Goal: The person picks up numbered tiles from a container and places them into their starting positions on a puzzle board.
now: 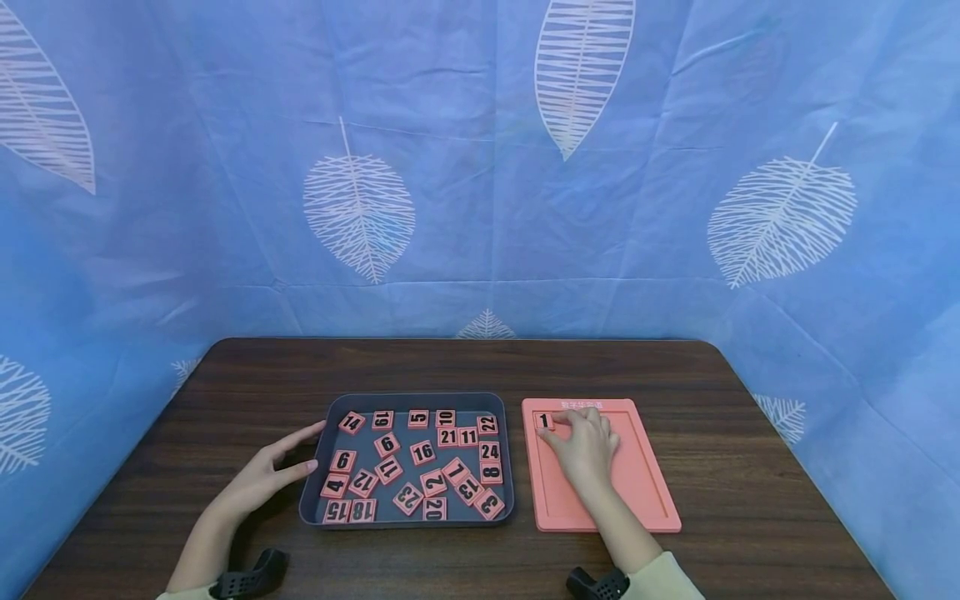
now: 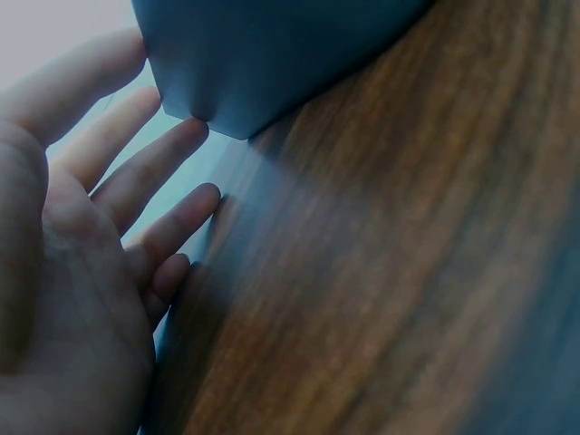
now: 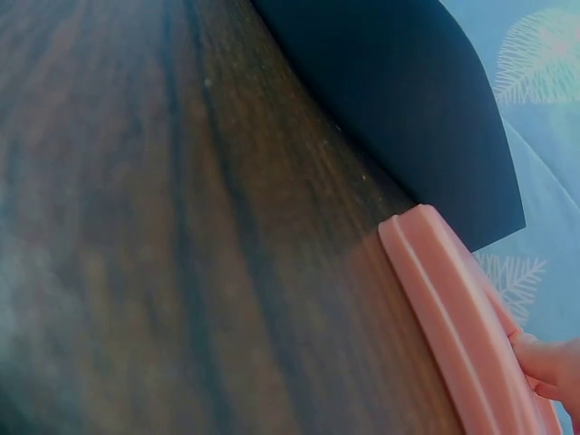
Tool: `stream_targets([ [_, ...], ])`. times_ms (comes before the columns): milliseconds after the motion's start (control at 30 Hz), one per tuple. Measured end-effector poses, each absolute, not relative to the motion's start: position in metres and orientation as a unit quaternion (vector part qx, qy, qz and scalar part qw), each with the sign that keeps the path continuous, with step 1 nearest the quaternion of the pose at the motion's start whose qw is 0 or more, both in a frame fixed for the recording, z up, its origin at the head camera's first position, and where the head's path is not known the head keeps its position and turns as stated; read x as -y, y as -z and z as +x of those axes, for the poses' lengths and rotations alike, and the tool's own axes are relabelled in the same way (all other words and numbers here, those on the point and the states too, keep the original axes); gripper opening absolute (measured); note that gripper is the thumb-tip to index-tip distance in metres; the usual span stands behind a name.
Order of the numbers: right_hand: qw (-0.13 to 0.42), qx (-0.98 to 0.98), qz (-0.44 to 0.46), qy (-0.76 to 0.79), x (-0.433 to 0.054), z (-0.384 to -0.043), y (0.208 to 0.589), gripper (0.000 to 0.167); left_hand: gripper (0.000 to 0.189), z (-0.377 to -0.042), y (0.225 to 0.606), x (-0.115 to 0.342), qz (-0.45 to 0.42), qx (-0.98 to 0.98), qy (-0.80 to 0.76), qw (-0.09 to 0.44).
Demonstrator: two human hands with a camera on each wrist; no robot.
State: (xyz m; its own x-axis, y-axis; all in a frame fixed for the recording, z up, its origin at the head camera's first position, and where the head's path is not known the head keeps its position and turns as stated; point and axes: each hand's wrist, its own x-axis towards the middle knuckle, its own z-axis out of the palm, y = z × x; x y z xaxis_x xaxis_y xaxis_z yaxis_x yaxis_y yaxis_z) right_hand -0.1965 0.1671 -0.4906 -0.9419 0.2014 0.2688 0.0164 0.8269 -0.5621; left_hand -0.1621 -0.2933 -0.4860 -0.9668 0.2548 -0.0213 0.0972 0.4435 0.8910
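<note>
Tray (image 1: 405, 400) of tiles (image 1: 422, 452), numbers like 24 legible only in the head view, sits on the bench (image 1: 750, 467), the left hand (image 1: 258, 479) touching its side, fingers (image 1: 300, 437) spread; on the pink board (image 1: 633, 475), the right hand (image 1: 587, 442) pinches tile "1" (image 1: 545, 420).

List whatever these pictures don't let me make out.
Head view: the part of the pink board beneath the right hand and forearm, which cover it.
Head view: the white lettering along the board's top, too small to read.
Left wrist view: the number tiles, hidden behind the wall of the tray.
Right wrist view: most of the right hand, cut off by the right edge.
</note>
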Motion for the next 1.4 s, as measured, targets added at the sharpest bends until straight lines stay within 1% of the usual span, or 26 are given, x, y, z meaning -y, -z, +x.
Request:
stream_targets([
  [133, 0.160, 0.938, -0.054, -0.302, -0.168, -0.196, 0.493, 0.036, 0.059, -0.162, 0.486, 0.294, 0.109, -0.845, -0.519, 0.076],
  [500, 0.161, 0.941, -0.049, -0.292, -0.168, -0.198, 0.497, 0.039, 0.059, -0.163, 0.486, 0.294, 0.107, -0.845, -0.519, 0.075],
  [733, 0.185, 0.938, -0.040, -0.292, -0.168, -0.195, 0.489, 0.040, 0.059, -0.163, 0.488, 0.294, 0.113, -0.844, -0.519, 0.075],
  [933, 0.212, 0.923, 0.015, -0.320, -0.164, -0.191, 0.475, 0.039, 0.058, -0.164, 0.490, 0.294, 0.116, -0.847, -0.513, 0.068],
  [1133, 0.225, 0.910, 0.084, -0.338, -0.157, -0.186, 0.459, 0.039, 0.058, -0.164, 0.489, 0.295, 0.118, -0.848, -0.513, 0.067],
  [1400, 0.212, 0.901, 0.177, -0.336, -0.143, -0.175, 0.442, 0.041, 0.059, -0.165, 0.491, 0.295, 0.114, -0.844, -0.520, 0.071],
])
